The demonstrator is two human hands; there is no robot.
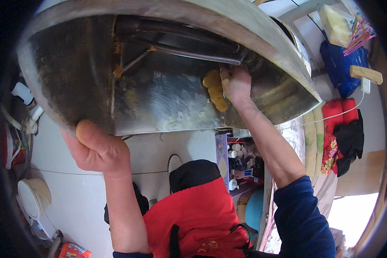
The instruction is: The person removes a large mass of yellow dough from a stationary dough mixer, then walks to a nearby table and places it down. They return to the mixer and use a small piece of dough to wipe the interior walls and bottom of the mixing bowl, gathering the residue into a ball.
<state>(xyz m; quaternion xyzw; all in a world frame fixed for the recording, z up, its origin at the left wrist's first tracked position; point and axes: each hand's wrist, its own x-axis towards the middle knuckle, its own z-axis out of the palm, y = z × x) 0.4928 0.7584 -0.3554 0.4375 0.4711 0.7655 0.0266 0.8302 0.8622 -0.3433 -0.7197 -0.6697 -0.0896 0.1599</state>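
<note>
A large stainless-steel range hood [187,96], seen from its greasy underside, fills the upper view; a patch in its middle looks scrubbed and shinier. My left hand [100,148] grips the hood's lower left rim, thumb over the edge. Inside the hood my right hand [237,84] has its fingers curled beside a yellowish-brown, lobed pad or sponge [216,90], which lies against the metal and appears held by it. A dark tube or bar [187,54] runs across the hood above the right hand. Brown rust or grease marks the seam at left.
Below right, a shelf [222,161] holds several bottles. A lidded white bucket [30,200] stands at lower left. At right are folded bedding [314,138], a white cable [338,114], a wooden-handled item [366,74] and a blue bag [338,64]. A teal stool [254,209] is beside the bed.
</note>
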